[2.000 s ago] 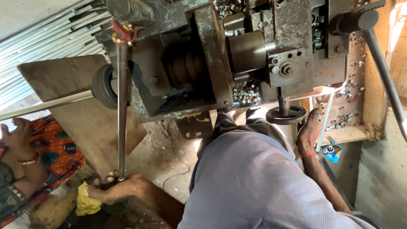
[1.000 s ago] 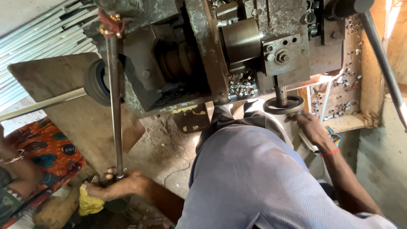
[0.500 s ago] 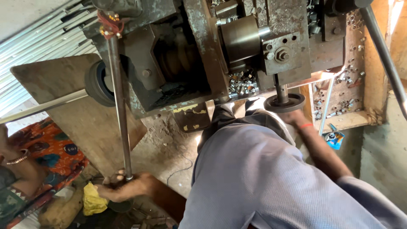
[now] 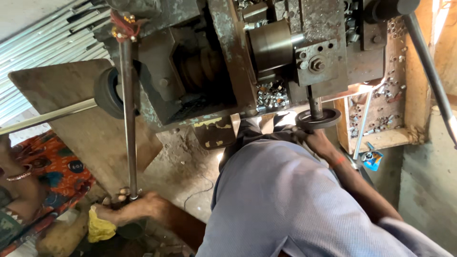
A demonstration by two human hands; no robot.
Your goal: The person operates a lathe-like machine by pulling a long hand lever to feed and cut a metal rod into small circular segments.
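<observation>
Left hand (image 4: 135,209) down low, fingers closed around the bottom end of the upright metal rod (image 4: 128,123) beside a yellow cloth (image 4: 100,229). Right hand (image 4: 319,139) grips the small black handwheel (image 4: 318,117) under the grey machine (image 4: 228,57).

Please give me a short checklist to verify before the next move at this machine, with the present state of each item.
1. Left hand grips the bottom of the vertical steel rod: ok.
2. Right hand is on the small black handwheel: ok.
3. Rod sits upright along the machine body: ok.
4. Loose nuts lie under the steel cylinder: not ok.
5. Another person's arm is away from the rod: ok.
6. Machine running or stopped: cannot tell.
</observation>
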